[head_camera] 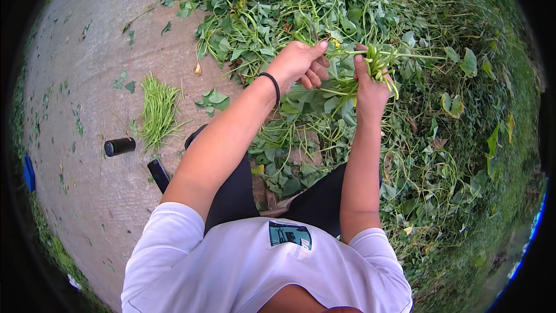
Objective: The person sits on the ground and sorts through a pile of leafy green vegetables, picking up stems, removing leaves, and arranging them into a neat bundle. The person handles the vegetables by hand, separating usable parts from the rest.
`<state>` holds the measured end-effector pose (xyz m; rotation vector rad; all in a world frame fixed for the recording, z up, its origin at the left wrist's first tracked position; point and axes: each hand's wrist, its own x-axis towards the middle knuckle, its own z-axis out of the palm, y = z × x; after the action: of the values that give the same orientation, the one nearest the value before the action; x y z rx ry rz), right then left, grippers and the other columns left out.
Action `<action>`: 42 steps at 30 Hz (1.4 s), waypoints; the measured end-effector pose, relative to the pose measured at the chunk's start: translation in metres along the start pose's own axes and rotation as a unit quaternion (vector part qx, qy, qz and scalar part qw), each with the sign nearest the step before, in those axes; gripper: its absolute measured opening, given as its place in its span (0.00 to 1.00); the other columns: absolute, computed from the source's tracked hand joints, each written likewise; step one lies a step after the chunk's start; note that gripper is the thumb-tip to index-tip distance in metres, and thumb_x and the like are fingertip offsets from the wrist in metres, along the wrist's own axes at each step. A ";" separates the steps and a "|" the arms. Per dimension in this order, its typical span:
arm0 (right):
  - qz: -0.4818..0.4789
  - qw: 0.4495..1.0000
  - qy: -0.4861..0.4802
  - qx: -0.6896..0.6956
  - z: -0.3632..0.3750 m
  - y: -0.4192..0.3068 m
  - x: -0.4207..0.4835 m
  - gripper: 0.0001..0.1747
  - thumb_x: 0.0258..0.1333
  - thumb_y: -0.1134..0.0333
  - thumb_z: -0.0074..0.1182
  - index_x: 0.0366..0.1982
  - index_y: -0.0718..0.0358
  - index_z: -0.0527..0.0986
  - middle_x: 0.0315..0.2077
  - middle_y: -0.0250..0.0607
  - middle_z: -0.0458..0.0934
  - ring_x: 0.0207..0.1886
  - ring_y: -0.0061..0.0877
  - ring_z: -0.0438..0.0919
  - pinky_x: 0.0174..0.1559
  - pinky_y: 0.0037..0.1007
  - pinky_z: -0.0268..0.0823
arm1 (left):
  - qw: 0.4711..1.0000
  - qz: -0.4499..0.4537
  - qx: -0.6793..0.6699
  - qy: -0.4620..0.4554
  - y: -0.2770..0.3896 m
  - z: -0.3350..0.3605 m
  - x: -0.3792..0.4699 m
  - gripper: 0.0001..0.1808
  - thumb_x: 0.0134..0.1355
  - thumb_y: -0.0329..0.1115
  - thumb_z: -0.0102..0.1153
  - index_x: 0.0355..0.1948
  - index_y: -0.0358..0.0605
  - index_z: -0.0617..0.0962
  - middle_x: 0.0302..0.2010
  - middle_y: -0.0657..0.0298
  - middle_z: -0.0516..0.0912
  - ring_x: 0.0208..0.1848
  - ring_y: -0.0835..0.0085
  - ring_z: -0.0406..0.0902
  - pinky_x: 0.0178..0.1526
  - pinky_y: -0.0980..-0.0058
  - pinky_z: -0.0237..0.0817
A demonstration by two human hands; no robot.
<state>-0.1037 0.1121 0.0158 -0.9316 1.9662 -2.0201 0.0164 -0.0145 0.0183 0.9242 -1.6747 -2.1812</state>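
My right hand (374,91) grips a bunch of cut green stems (378,65), their pale ends fanning out above the thumb. A small dark piece (360,49) shows by its fingertips; what it is stays unclear. One long leaf stem (419,56) crosses behind the bunch and reaches out to the right. To the left, my left hand (304,66) has curled fingers, with thumb and forefinger near that stem's left end. Whether they pinch it is hard to tell. Beneath both hands spreads a heap of leafy green vines (269,21), probably sweet potato.
A pile of trimmed stems (158,111) lies on the concrete ground (87,95) at left. Near it are a dark cylinder (120,146) and a black phone-like device (158,174). Something blue (29,173) sits at the far left edge. Grass (504,208) borders the right side.
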 end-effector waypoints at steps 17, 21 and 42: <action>-0.146 0.973 -0.107 -0.144 -0.014 0.035 0.003 0.11 0.46 0.78 0.60 0.35 0.65 0.77 0.33 0.42 0.79 0.36 0.33 0.77 0.39 0.29 0.68 | 0.978 0.181 0.076 -0.067 -0.020 0.012 0.024 0.14 0.65 0.39 0.51 0.31 0.38 0.79 0.23 0.69 0.76 0.27 0.80 0.69 0.32 0.78 0.62; -0.159 0.970 -0.127 -0.131 -0.013 0.028 0.002 0.12 0.45 0.79 0.59 0.36 0.65 0.77 0.31 0.39 0.78 0.36 0.33 0.75 0.39 0.29 0.68 | 0.974 0.158 -0.062 -0.148 -0.018 0.016 0.016 0.14 0.65 0.40 0.51 0.32 0.41 0.80 0.24 0.72 0.76 0.27 0.86 0.67 0.30 0.83 0.60; 0.135 0.961 -0.229 0.069 -0.031 0.021 0.007 0.09 0.57 0.68 0.55 0.33 0.67 0.77 0.29 0.37 0.81 0.26 0.15 0.70 0.30 0.19 0.64 | 0.980 0.076 -0.177 -0.053 -0.013 0.007 0.013 0.12 0.65 0.40 0.50 0.33 0.43 0.76 0.24 0.69 0.75 0.26 0.80 0.70 0.28 0.82 0.60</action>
<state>-0.1317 0.1320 -0.0004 -0.9369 1.5814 -1.5933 0.0040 -0.0121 0.0028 0.5738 -1.2869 -2.3494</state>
